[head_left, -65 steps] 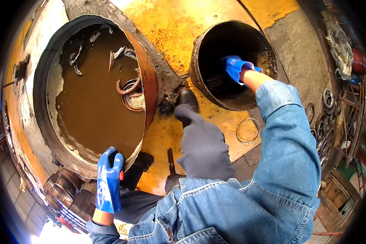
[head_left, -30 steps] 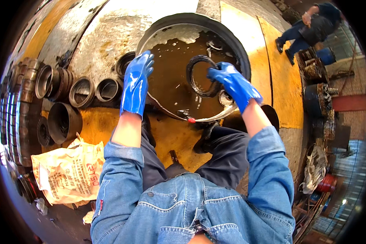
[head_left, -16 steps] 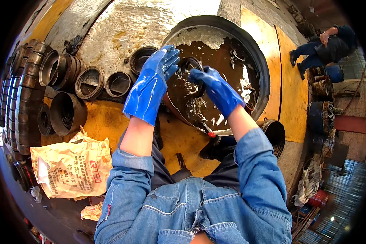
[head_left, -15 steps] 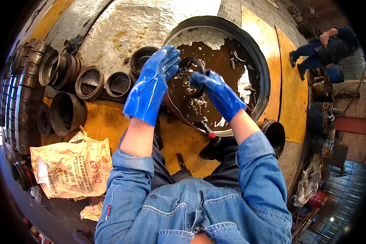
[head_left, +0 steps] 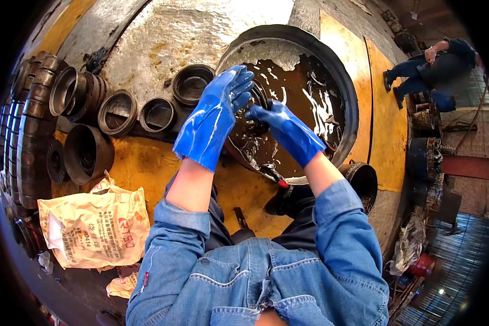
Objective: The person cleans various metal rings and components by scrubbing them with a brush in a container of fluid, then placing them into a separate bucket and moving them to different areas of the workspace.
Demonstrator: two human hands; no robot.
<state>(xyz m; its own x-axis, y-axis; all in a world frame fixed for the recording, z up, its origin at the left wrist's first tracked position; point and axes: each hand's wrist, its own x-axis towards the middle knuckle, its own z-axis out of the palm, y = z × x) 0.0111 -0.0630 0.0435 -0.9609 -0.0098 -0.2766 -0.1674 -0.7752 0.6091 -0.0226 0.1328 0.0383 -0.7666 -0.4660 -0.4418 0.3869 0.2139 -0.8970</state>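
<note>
Both my hands wear wet, shiny blue rubber gloves and are over a large round tub (head_left: pixel 351 87) of dark brown liquid. My right hand (head_left: pixel 289 126) is closed on the near right edge of a dark metal ring (head_left: pixel 261 91), which is tilted above the liquid. My left hand (head_left: pixel 218 103) is at the ring's left side, fingers stretched out and side by side; whether its palm touches the ring is hidden. Pale suds and several dark curved pieces show in the liquid. A red-tipped handle (head_left: pixel 282 183) sticks out over the tub's near rim.
Round metal parts (head_left: pixel 193 85) stand left of the tub, with stacked ones (head_left: pixel 36 130) farther left. A torn paper sack (head_left: pixel 95 224) lies at lower left. Near the tub's right side is a dark bucket (head_left: pixel 362 182). Another person (head_left: pixel 426 70) stands at far right.
The metal ring has turned more edge-on between my hands. My left hand has shifted slightly right and my right hand slightly left, closer together. The liquid shows more bright ripples.
</note>
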